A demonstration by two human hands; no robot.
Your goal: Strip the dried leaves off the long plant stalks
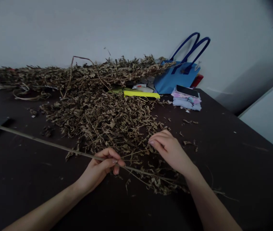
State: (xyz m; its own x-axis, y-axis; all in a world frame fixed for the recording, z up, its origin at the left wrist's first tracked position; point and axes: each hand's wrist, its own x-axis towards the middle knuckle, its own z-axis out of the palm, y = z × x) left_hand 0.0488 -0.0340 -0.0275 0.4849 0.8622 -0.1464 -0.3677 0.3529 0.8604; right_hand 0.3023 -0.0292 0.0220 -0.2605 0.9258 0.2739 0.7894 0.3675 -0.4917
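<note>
My left hand (105,162) is closed around a long dried plant stem (42,141), thumb on top. The stem runs from the far left edge through the fingers, down to the right, where thinner side twigs and withered leaves (160,184) spread out under my right wrist. My right hand (169,149) is above those side twigs, its fingers curled together and thumb against them. Whatever is between its fingertips, if anything, is hidden. Just beyond both hands lies a wide heap of crumpled dry leaves (107,118).
A thick bundle of dried leafy stalks (117,72) lies along the wall. Behind the heap is a bright yellow object (141,94). A blue bag (172,80) stands at the back right, near a phone (186,91) on folded cloth (186,102). The table (237,154) is dark.
</note>
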